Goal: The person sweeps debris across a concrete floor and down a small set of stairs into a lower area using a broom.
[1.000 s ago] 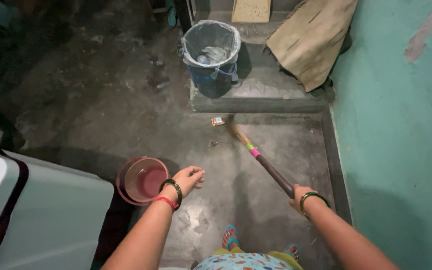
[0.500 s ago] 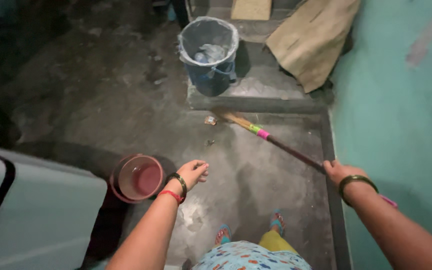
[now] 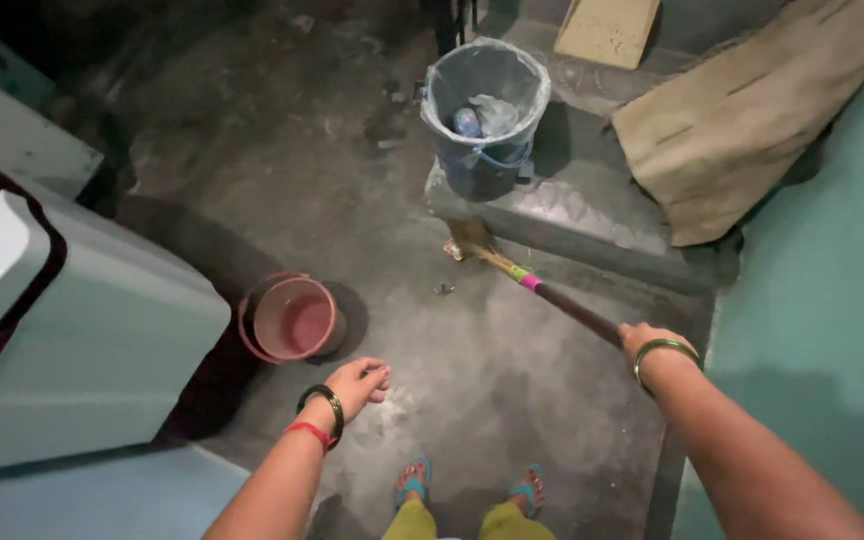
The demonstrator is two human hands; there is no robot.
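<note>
Your right hand (image 3: 645, 341) grips dark-handled straw broom (image 3: 537, 290) | your left hand (image 3: 357, 382) loosely open, empty, near pink plastic bucket (image 3: 291, 318)

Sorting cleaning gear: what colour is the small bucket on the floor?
Pink bucket, clearest in the head view.

A lined bin (image 3: 484, 110) stands beyond a pink bucket (image 3: 292, 318).

Right hand (image 3: 642, 340) gripping broom (image 3: 542, 290), left hand (image 3: 357, 382) free, pink bucket (image 3: 290, 320)
</note>
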